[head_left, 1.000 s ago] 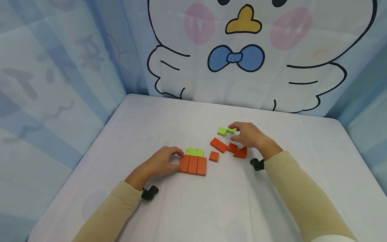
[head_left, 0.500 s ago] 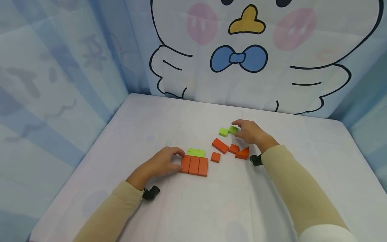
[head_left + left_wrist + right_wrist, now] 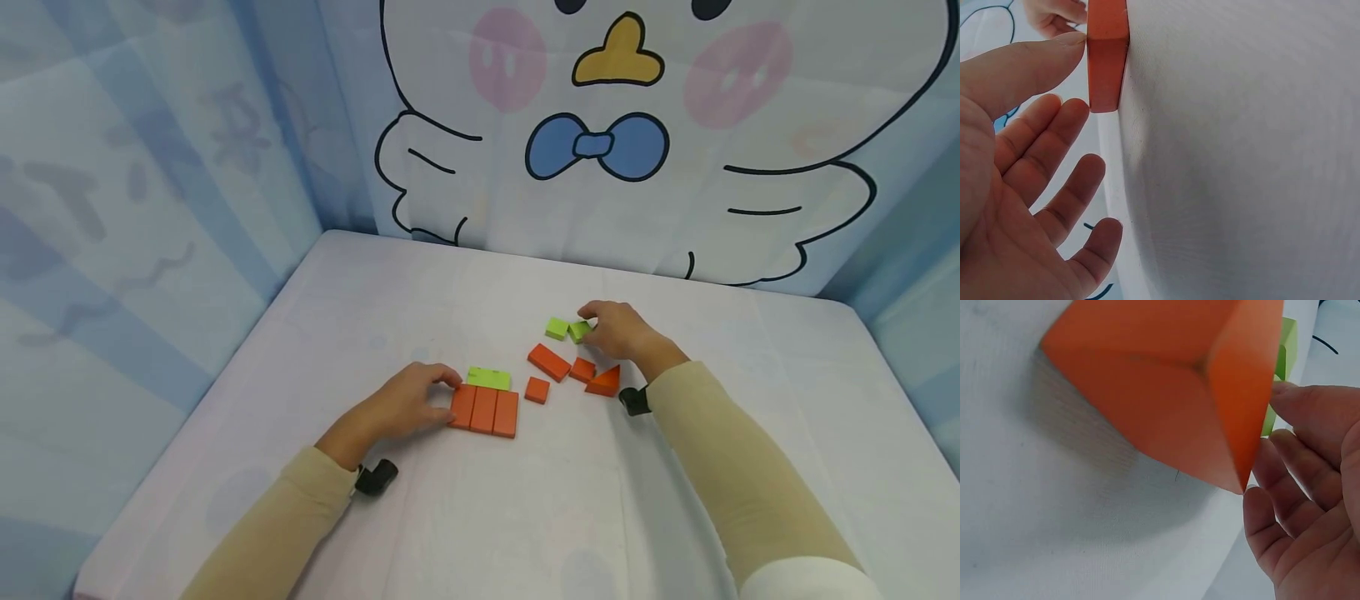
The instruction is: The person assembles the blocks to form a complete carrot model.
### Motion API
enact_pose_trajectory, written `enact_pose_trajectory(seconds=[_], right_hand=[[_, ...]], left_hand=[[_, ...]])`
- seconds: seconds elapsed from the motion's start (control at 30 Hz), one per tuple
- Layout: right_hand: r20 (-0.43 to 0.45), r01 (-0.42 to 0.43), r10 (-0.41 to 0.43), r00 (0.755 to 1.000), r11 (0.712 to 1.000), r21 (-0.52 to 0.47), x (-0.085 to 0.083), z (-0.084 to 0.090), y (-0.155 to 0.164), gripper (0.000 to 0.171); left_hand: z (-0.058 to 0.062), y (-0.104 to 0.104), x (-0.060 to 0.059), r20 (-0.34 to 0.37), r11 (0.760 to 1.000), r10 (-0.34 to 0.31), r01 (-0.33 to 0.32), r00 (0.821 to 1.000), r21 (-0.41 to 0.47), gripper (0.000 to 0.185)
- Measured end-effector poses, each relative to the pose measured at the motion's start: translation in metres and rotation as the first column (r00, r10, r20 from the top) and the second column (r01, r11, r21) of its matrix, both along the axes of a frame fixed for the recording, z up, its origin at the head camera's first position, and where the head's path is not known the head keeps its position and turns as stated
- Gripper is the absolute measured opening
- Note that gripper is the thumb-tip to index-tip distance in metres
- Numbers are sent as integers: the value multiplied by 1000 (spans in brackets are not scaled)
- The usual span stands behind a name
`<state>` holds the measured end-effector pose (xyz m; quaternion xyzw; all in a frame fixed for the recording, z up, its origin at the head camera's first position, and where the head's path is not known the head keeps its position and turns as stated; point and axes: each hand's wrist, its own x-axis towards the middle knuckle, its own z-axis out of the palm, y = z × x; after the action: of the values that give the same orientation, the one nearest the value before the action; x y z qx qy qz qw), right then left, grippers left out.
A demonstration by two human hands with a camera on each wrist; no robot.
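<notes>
R hand had thumb + fingers round the R green blk; looked like a light pinch, far-side contact partly hidden. Blk sat at far end of the loose pcs, corner right by the L green blk; couldn't tell if touching. L hand, fingers loose, no real grip: thumb + fingertip touched L edge of the 3-blk orange row, w/ long green blk lying along its far side. To do it well, IMO: pinch needed to sit square on opp. sides, pull straight up so the L green blk didn't get nudged; wrist needed to clear the orange wedge, v. close under the R wrist cam. L hand pressure best kept light + even, else row would prob. skew or gap.
</notes>
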<state>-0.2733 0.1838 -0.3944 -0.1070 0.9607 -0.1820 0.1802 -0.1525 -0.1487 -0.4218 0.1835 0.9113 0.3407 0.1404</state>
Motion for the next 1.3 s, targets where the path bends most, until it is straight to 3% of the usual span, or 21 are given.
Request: enact_pose_trajectory(seconds=[0.73,0.97,1.3], right_hand=[[-12,62,-63,998,996,-59,4,-2,1,51],[-38,63,-66,997,995,-75,10,5,8,51],[-75,-22,7,997,981,-191,37,21,-19,49]], left_hand=[[0,5,-1,25,1000,22,-21,999,-15,41],[-2,6,-1,26,1000,21,-21,999,-16,40],[3,2,0,24,999,28,-28,999,-16,41]])
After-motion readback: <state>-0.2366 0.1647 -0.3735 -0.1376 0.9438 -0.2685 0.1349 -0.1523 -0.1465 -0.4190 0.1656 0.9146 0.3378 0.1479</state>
